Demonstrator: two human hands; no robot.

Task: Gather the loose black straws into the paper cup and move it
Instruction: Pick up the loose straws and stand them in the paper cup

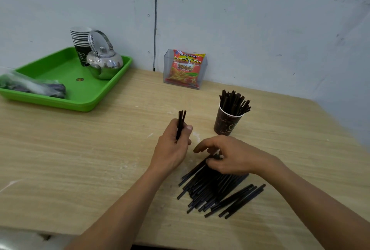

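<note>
Black straws in loose pile are pinched by R hand; few are gripped upright in L hand, prob. batched for paper cup.

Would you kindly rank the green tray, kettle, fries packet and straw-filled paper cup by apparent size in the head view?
1. green tray
2. kettle and fries packet: look alike, left unranked
3. paper cup: smallest, though nearer the camera
</note>
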